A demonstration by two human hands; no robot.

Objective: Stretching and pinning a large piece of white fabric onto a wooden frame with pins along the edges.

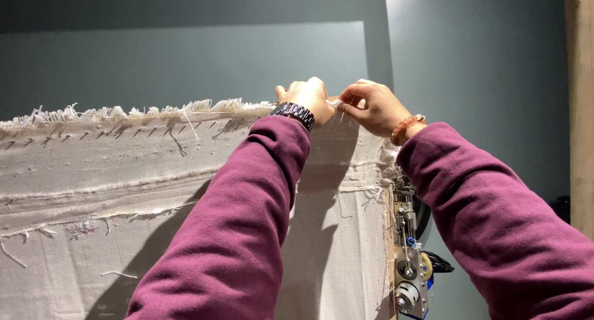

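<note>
A: From the head camera, where are the 2 hands?

B: Both are raised to the frayed top edge of an off-white canvas cloth (154,165) that hangs in front of a grey wall (482,54). The left hand (306,98) curls over that edge, its grip closed on the cloth. The right hand (371,106) sits just beside it, fingertips (348,103) pinched narrow on a loose white thread (337,103) at the fringe.

A: Anything worn?

B: Maroon sleeves (247,221) on both arms, a dark watch (296,114) on the left wrist, a beaded bracelet (405,127) on the right.

A: And around the cloth?

B: A row of staples (111,134) runs below the fringe at the left. A metal mechanism (409,258) with rollers stands at the cloth's right edge, below the right wrist.
</note>
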